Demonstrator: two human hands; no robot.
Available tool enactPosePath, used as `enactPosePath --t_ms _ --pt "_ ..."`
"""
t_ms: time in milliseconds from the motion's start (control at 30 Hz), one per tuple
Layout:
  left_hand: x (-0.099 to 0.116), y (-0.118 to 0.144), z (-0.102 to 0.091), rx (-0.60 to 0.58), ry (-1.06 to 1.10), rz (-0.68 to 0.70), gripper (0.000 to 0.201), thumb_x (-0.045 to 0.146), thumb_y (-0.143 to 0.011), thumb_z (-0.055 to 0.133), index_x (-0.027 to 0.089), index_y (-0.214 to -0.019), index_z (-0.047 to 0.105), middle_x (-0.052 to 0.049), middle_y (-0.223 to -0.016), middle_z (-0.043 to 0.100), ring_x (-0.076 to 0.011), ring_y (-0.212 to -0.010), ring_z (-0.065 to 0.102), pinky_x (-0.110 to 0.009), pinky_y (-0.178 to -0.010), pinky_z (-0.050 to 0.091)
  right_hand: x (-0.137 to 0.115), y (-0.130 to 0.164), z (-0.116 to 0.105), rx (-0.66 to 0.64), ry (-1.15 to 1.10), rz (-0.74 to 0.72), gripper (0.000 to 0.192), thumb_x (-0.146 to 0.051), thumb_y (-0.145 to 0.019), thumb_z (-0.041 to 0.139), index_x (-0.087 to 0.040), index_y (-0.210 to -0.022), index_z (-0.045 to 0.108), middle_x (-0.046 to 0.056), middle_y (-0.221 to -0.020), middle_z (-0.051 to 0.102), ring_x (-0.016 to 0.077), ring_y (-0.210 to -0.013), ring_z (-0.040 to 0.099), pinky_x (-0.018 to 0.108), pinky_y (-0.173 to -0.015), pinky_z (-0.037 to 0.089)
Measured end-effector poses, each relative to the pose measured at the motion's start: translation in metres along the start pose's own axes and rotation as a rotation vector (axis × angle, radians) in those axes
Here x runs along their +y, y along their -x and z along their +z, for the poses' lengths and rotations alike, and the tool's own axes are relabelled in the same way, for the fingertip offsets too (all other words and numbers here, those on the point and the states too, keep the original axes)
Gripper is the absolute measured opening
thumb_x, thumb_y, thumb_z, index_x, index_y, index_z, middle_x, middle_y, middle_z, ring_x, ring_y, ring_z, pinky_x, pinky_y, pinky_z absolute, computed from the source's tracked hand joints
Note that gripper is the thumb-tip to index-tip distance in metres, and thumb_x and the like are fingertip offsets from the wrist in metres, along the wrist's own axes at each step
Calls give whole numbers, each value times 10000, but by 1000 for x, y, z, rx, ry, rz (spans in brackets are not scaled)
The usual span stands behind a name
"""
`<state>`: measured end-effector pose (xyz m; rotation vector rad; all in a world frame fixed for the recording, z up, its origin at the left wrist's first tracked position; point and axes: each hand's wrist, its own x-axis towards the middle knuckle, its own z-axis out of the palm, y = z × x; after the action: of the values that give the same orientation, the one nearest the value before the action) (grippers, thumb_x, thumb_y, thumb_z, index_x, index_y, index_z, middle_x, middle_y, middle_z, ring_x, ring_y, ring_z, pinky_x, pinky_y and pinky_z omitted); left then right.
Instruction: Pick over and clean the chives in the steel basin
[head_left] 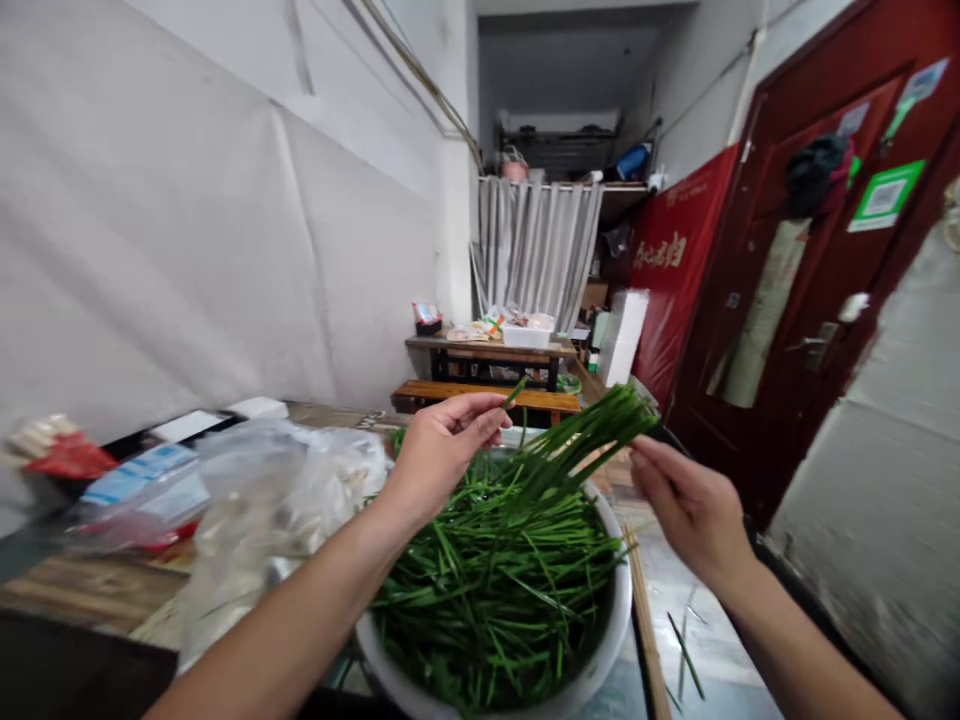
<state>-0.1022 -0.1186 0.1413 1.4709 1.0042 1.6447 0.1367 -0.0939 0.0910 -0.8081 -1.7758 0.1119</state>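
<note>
A big pale basin [616, 630] heaped with cut garlic chives [495, 580] stands in front of me. Over its far side my left hand [450, 440] is closed in a pinch on a garlic chive leaf [516, 393]. My right hand [690, 505], at the basin's right rim, grips one end of a bunch of garlic chives [589, 435] that slants across the heap. Its fingertips are partly hidden behind the bunch. Beside the basin on the right lie thin wooden skewers [646, 620] and a few stray chive pieces [686, 655].
Clear plastic bags [300, 490] and a blue-and-white packet [146, 480] crowd the table's left side. Farther back are a wooden bench [420, 392] and another table holding a white tub [527, 336]. A dark red door [810, 270] is on the right.
</note>
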Motion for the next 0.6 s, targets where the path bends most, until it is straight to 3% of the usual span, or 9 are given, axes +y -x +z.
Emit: enactPosePath --t_ms 133,267,333,433,600 --pt "-16 13 -17 136 174 8 267 289 -688 666 131 -903 664 -52 -804 658 -102 -665 566 -234 -646 444 -6 -10 16 47 54 2 283 -338 -843 473 -156 -943 665 49 -711 620 175 -615 561 296 -601 465" --pt "-40 16 -15 166 321 -63 240 283 -708 648 123 -886 671 -60 -821 660 -112 -725 580 -237 -702 438 -18 18 50 104 -55 235 286 -352 -822 522 -140 -959 656 23 -641 572 161 -572 530 265 -527 452" --pt "-43 14 -11 134 369 -74 236 281 -720 635 123 -893 668 -60 -818 657 -105 -711 572 -220 -662 431 -21 28 69 70 -185 333 354 -360 -829 516 -128 -1079 610 -4 -598 537 138 -516 493 239 -461 416" --pt "-43 9 -11 97 381 -70 258 272 -719 631 116 -923 656 -52 -771 643 -73 -601 521 -188 -541 384 -18 36 87 -14 -353 365 383 -360 -831 522 -135 -1135 584 -31 -563 485 112 -475 439 220 -426 368" --pt "-55 2 -19 69 305 -173 336 262 -717 629 100 -1011 623 -46 -735 633 -45 -515 453 -169 -463 313 -4 44 83 -154 -404 438 344 -364 -822 545 -150 -1086 602 -23 -564 526 85 -371 406 206 -341 298"
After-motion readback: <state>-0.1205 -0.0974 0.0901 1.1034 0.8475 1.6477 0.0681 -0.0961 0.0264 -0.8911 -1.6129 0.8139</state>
